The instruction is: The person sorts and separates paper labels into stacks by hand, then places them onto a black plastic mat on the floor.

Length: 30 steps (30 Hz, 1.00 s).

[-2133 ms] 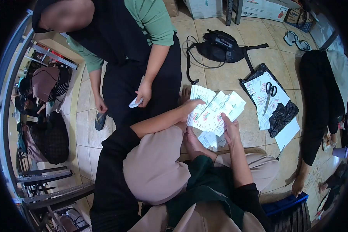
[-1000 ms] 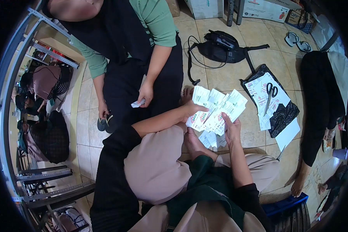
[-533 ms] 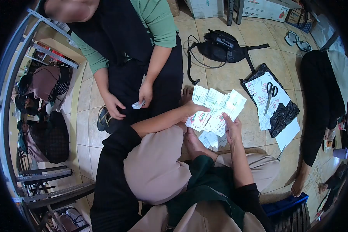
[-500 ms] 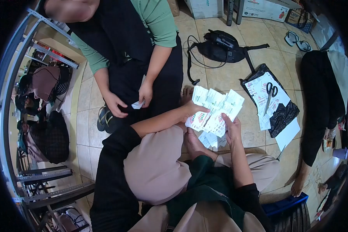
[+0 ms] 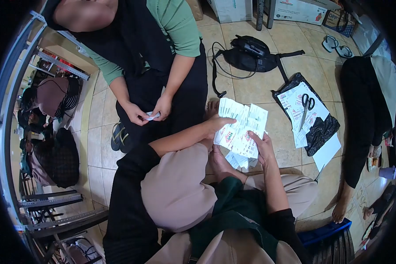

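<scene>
Both my hands grip white printed paper slips point(image 5: 237, 125) with red logos and lines of small text. My left hand point(image 5: 219, 125) pinches their left side, its thumb lying across the front. At the lower right, my right hand point(image 5: 262, 147) holds the slips with the thumb on top. The slips overlap, so where one stops and another starts is hard to make out. Under them, more loose slips point(image 5: 236, 161) lie on the floor beside my bare foot point(image 5: 226, 165).
A person in a green top point(image 5: 180, 31) sits opposite, fingers on a small white paper point(image 5: 152, 116). To the right, black scissors point(image 5: 306, 108) rest on printed sheets over a black plastic bag point(image 5: 323, 134). A black waist bag point(image 5: 251, 55) and flip-flops point(image 5: 337, 46) lie farther back.
My right hand has shifted slightly left, and the slips, spread wide before, now overlap more closely. The other person's two hands have come together on the small paper.
</scene>
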Available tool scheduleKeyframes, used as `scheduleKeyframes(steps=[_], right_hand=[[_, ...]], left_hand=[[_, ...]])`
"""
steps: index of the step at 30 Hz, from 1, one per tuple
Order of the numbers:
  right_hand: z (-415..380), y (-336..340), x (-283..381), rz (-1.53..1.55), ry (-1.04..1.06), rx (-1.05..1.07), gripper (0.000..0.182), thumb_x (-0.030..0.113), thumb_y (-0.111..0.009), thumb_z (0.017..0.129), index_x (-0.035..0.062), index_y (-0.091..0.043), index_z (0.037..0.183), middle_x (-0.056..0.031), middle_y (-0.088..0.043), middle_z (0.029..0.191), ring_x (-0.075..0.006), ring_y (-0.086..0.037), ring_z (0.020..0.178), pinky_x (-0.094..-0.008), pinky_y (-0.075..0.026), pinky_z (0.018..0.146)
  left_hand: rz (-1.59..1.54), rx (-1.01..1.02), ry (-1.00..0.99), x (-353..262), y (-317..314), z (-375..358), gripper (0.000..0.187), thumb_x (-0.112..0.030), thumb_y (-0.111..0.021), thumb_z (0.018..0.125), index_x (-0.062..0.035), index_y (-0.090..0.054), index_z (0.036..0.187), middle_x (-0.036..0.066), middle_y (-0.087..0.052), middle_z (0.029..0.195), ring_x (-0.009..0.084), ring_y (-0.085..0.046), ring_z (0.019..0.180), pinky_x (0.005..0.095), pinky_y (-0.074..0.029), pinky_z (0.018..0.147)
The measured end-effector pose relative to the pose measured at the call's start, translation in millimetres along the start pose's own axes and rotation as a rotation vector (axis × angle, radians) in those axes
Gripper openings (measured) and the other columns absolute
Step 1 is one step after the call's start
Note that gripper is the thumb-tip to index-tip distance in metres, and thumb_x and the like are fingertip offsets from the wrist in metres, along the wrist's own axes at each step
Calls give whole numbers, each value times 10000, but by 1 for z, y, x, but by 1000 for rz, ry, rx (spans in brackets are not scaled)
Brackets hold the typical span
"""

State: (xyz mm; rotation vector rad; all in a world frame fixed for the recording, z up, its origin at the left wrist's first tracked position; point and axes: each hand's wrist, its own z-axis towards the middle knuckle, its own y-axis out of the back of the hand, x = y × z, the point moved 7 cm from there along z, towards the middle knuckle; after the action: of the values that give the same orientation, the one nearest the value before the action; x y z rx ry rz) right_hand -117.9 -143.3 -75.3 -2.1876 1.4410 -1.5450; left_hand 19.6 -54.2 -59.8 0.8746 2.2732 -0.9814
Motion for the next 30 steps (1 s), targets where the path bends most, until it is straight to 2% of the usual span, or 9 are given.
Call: scheduleKeyframes(steps=[1, 5, 8, 10, 14, 20, 23, 28, 30], right_hand=[[-1, -2, -2, 0, 0, -1, 310, 52, -658, 815, -14, -563, 1103, -119, -636, 1033, -178, -627, 903, -295, -519, 763], [-1, -12, -11, 14, 13, 6, 340, 62, -667, 809, -18, -547, 1117, -114, -638, 1016, -180, -627, 900, -314, -520, 766], [7, 1, -12, 88, 40, -37, 347, 74, -665, 813, -18, -539, 1123, -112, -635, 1011, -178, -628, 891, -311, -521, 757], [13, 18, -10, 134, 33, -56, 348, 83, -663, 817, -17, -535, 1125, -113, -632, 1013, -178, -627, 888, -305, -523, 751], [15, 28, -7, 142, 34, -56, 353, 124, -636, 845, -13, -515, 1147, -123, -615, 1051, -194, -627, 911, -308, -541, 740], [12, 14, -8, 319, -21, 18, 383, 133, -641, 845, -27, -500, 1164, -124, -609, 1065, -205, -628, 915, -315, -541, 765], [5, 5, -10, 87, -44, 0, 393, 96, -640, 835, -28, -490, 1177, -122, -608, 1072, -202, -621, 934, -325, -531, 790], [7, 5, -12, 51, 24, -18, 364, 79, -649, 824, -22, -516, 1148, -123, -616, 1060, -202, -622, 931, -318, -533, 770], [11, 12, -10, 195, -1, -9, 372, 69, -658, 815, -22, -518, 1147, -125, -619, 1060, -203, -621, 932, -315, -529, 768]], left_hand=[[-11, -25, 8, 1, 2, 2, 417, -85, -602, 832, 55, -467, 1200, 194, -581, 1097, 287, -615, 967, 405, -541, 801], [41, 14, -64, -5, -5, -2, 412, -111, -609, 835, 43, -478, 1194, 180, -585, 1100, 274, -616, 966, 392, -532, 815], [-45, 49, 62, 1, -2, -1, 413, -117, -584, 842, 36, -470, 1209, 181, -582, 1110, 267, -617, 962, 378, -525, 828], [-347, 175, 156, 0, -11, -4, 422, -120, -547, 848, 31, -455, 1231, 187, -569, 1136, 263, -617, 962, 366, -518, 840], [-72, -6, 44, 1, 6, 4, 436, -105, -537, 843, 45, -440, 1240, 210, -552, 1143, 293, -614, 960, 400, -537, 802], [36, -11, -46, -9, -7, -7, 414, -96, -588, 835, 52, -472, 1203, 201, -568, 1122, 278, -613, 966, 395, -547, 785], [74, 34, -63, -8, -9, -5, 412, -123, -592, 841, 41, -482, 1202, 196, -566, 1135, 265, -610, 977, 394, -537, 806], [-111, 97, 80, 7, 6, 11, 443, -140, -602, 834, 39, -469, 1217, 197, -561, 1145, 266, -602, 997, 396, -513, 850], [-225, 103, 130, 9, 3, 7, 457, -148, -608, 831, 41, -464, 1222, 196, -562, 1144, 271, -600, 1001, 397, -506, 860]])
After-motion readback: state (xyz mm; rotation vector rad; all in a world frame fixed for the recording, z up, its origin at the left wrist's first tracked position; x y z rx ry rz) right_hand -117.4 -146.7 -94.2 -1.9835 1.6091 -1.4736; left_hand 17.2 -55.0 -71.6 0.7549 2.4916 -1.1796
